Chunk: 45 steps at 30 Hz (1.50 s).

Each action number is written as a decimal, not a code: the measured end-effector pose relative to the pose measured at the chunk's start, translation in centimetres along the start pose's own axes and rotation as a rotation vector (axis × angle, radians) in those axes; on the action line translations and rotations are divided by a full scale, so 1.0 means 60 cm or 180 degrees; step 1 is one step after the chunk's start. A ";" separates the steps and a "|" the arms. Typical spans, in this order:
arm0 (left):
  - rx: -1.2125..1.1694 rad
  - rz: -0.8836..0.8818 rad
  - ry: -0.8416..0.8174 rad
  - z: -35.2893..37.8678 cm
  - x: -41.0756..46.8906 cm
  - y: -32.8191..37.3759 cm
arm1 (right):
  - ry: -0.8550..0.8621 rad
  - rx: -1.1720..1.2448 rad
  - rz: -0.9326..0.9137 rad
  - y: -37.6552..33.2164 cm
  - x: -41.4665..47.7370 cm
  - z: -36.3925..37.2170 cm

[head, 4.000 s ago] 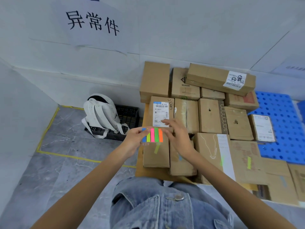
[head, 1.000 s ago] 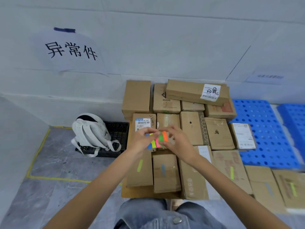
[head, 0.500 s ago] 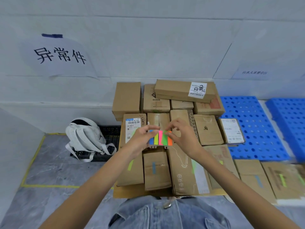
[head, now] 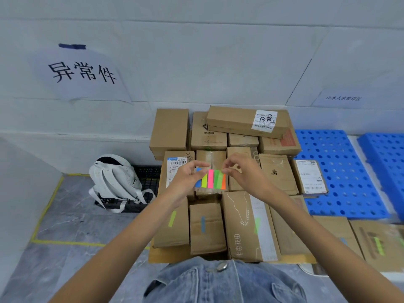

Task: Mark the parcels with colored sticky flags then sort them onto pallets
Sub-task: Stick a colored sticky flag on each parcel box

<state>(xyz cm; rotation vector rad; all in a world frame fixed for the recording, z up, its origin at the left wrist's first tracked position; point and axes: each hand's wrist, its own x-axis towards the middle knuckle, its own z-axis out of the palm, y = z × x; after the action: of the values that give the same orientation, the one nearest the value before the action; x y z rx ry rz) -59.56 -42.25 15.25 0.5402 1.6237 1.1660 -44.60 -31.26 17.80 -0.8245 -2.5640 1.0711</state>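
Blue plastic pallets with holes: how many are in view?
2. One blue perforated plastic pallet lies right of the brown cardboard parcels; the second pallet lies further right, cut off by the picture edge. More may be hidden.

You are working in even, fairly bright, cool-white light that seems to fall from above; no lamp shows. Shadows are soft, and only the gaps between the stacked brown cardboard parcels (head: 240, 123) go dark. Nothing glares: the white panelled wall (head: 218, 62) reads a flat bluish grey. The pad of neon sticky flags (head: 211, 179) at the centre is sharp and strongly saturated. The wide lens bends the wall seams and splays the blue perforated plastic pallets (head: 341, 171) outward. The flagged cardboard boxes at the lower right edge (head: 376, 243) are smeared with blur.
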 end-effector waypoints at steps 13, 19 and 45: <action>-0.0140 0.0020 0.0071 0.002 -0.006 0.003 | 0.0022 -0.0357 -0.0204 0.008 0.013 0.023; -0.0797 -0.0223 -0.0081 0.005 -0.011 0.002 | 0.0104 -0.0236 -0.0153 0.012 0.006 0.027; -0.1723 -0.0489 -0.0524 0.023 -0.016 0.010 | 0.0342 -0.1516 -0.0987 -0.015 -0.002 0.051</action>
<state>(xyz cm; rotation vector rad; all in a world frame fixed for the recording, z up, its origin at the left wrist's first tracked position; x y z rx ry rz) -58.08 -42.18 16.18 0.1525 1.1225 1.3384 -46.11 -33.59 16.30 -0.5290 -2.7670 0.3210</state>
